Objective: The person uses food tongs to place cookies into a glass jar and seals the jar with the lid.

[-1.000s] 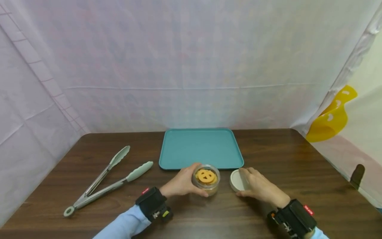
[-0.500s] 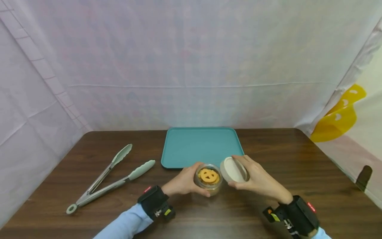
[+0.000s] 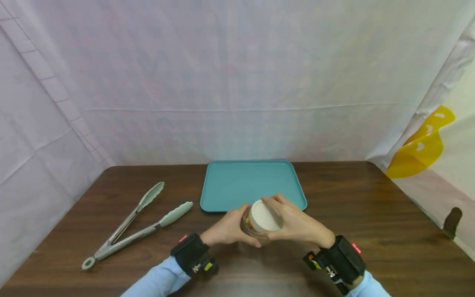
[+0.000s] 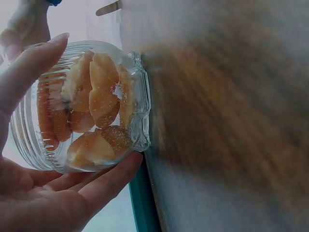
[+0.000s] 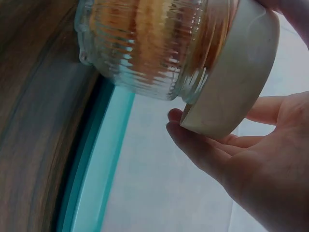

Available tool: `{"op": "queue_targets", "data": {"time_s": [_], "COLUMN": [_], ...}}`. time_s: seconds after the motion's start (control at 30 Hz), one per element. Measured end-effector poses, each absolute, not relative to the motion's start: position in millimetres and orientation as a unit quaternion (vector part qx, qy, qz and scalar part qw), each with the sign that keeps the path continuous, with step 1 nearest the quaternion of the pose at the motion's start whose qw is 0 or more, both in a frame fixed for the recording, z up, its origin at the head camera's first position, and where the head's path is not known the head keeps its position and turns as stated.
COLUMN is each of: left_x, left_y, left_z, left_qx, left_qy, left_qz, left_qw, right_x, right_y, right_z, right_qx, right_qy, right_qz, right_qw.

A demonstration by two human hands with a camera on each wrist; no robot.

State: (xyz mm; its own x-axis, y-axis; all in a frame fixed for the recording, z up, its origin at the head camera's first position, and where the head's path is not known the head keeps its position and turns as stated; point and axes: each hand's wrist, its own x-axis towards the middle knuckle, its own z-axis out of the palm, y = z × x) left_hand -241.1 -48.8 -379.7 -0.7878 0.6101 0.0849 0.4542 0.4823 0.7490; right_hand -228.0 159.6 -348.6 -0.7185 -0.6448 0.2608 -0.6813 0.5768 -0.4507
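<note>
A clear ribbed glass jar [image 4: 96, 106] stands upright on the table with several golden cookies [image 4: 104, 87] inside. My left hand [image 3: 231, 227] grips the jar from its left side, thumb and fingers curled around the glass. In my right hand [image 3: 295, 220] is a round white lid [image 3: 264, 216], held by its rim between thumb and fingers. The lid [image 5: 236, 72] sits tilted over the jar's mouth, and in the right wrist view its near edge stands apart from the glass rim. From the head view most of the cookies are hidden beneath the lid.
Behind the hands lies a teal tray [image 3: 252, 181]. Grey-green tongs [image 3: 135, 227] rest spread apart on the left of the dark wooden table [image 3: 371, 214]. A pale cloth hangs at the back, with a yellow shape [image 3: 417, 148] at the right.
My right hand has lifted the lid off the table and brought it left, onto the jar's mouth. My left hand has stayed around the jar.
</note>
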Motion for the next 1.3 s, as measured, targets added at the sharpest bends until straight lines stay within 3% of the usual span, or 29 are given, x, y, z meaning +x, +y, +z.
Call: {"op": "queue_targets", "data": {"time_s": [0.63,0.83,1.03,1.3], "left_x": [-241,-242,-241,-240], "left_y": [-49,-48,-48,-49], "left_z": [-381,-383,-383,-382], "left_qx": [0.325,0.326,0.327,0.320], "left_qy": [0.848,0.848,0.851,0.845], "left_qz": [0.409,0.411,0.406,0.422], "left_qw": [0.086,0.078,0.070,0.078], "right_x": [-229,-229,-224,-211], "right_y": [144,140,135,120], "right_z": [-341,-341,-345,-359], "right_qx": [0.367,0.351,0.334,0.274], "right_qy": [-0.896,-0.912,-0.921,-0.925], "right_qz": [0.248,0.211,0.189,0.089], "right_qw": [-0.018,-0.004,0.064,0.247]}}
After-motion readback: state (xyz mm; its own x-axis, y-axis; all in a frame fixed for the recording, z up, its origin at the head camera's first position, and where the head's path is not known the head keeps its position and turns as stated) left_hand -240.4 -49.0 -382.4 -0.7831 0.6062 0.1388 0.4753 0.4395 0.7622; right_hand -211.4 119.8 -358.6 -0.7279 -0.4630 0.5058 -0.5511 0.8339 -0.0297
